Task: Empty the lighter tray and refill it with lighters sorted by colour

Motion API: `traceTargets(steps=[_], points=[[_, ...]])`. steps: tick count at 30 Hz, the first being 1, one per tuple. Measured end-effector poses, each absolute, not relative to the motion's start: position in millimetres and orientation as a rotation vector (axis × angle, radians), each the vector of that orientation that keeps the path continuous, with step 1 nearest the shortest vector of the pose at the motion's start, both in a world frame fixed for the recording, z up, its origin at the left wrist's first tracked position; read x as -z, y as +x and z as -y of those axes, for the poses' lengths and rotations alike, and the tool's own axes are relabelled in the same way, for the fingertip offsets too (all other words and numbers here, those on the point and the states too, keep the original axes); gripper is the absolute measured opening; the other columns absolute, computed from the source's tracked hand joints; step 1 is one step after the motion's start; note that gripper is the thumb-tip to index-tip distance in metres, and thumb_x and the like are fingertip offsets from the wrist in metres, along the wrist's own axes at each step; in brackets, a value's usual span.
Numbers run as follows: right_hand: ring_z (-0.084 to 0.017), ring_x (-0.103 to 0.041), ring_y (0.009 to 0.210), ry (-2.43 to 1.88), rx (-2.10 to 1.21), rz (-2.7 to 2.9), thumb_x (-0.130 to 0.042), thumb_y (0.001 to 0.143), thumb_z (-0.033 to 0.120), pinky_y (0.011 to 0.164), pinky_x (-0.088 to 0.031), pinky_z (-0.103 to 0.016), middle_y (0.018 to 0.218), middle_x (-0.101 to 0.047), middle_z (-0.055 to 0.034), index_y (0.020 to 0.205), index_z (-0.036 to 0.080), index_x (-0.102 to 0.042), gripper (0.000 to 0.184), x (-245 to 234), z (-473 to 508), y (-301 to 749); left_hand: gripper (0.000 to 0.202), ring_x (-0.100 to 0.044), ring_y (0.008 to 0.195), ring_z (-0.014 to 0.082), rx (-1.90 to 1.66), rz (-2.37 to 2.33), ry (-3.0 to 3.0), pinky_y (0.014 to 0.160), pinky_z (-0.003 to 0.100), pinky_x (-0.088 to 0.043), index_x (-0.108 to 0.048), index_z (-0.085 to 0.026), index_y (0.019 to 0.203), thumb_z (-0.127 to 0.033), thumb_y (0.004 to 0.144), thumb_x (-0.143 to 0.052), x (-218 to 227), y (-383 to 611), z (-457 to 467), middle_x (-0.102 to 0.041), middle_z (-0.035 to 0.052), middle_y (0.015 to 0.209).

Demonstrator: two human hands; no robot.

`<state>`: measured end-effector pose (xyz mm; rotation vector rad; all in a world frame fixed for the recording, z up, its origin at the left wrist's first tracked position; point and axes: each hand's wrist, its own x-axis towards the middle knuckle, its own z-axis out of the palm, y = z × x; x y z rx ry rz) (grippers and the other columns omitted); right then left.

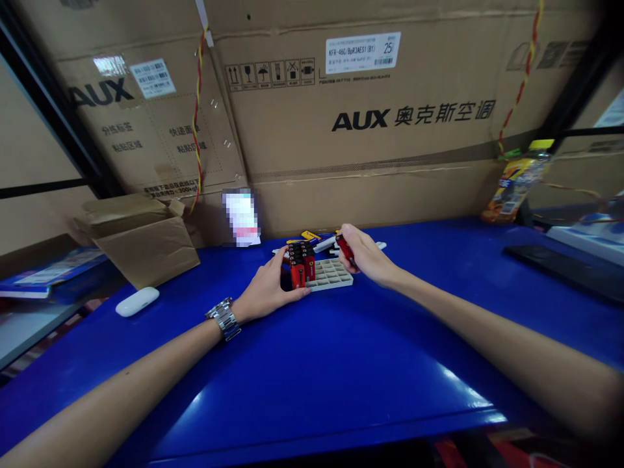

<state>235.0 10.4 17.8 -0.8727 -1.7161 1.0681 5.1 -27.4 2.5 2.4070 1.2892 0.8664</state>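
Note:
A pale grid tray (330, 274) lies on the blue table, its left columns filled with upright red, black-topped pieces (301, 266) shaped like lighters. My left hand (267, 286) grips the left end of the tray, with its thumb along the front edge and its fingers around the far side. Above the tray's right end, my right hand (363, 255) is closed on one more red lighter-like piece (345, 247), partly hidden by the fingers. Behind the tray are loose yellow (310, 236) and white (324, 244) pieces, too small to name.
A lit phone (242, 218) leans against the large cardboard box (292, 143) at the back. An open small carton (141, 240) and a white case (137, 301) are on the left. To the right stand a yellow-capped bottle (517, 182) and a dark flat object (560, 270).

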Motion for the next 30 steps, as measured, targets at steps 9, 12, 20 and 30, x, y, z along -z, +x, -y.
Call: traceTargets(steps=[9, 12, 20, 30], points=[[-0.015, -0.055, 0.075, -0.708, -0.402, 2.095, -0.049, 0.091, 0.038, 0.066, -0.042, -0.030, 0.086, -0.064, -0.0051, 0.089, 0.018, -0.058, 0.022, -15, -11, 235, 0.085, -0.049, 0.122, 0.0342, -0.866, -1.290, 2.384, 0.101, 0.053, -0.039, -0.028, -0.017, 0.140, -0.048, 0.071, -0.068, -5, 7, 28, -0.049, 0.0174, 0.135], [-0.013, -0.051, 0.065, -0.711, -0.428, 2.059, -0.055, 0.088, 0.039, 0.060, -0.039, -0.028, 0.074, -0.061, -0.0020, 0.088, 0.019, -0.063, 0.022, -16, -7, 232, 0.086, -0.050, 0.121, 0.0345, -0.882, -1.281, 2.389, 0.099, 0.053, -0.040, -0.027, -0.017, 0.140, -0.049, 0.071, -0.068, -4, 6, 27, -0.049, 0.0175, 0.134], [-0.014, -0.058, 0.063, -0.702, -0.719, 2.070, -0.053, 0.088, 0.034, 0.059, -0.045, -0.029, 0.073, -0.062, -0.0021, 0.092, 0.018, -0.058, 0.017, -10, 1, 223, 0.086, -0.053, 0.116, 0.0337, -0.854, -1.315, 2.394, 0.095, 0.051, -0.043, -0.028, -0.018, 0.140, -0.050, 0.070, -0.067, -4, 6, 28, -0.053, 0.0161, 0.130], [-0.014, -0.055, 0.061, -0.731, -0.317, 2.333, -0.053, 0.088, 0.025, 0.062, -0.039, -0.027, 0.072, -0.067, -0.0025, 0.090, 0.016, -0.062, 0.012, -30, 2, 235, 0.087, -0.052, 0.118, 0.0341, -0.860, -1.305, 2.386, 0.098, 0.052, -0.042, -0.028, -0.017, 0.140, -0.051, 0.070, -0.068, -4, 8, 27, -0.051, 0.0169, 0.132]])
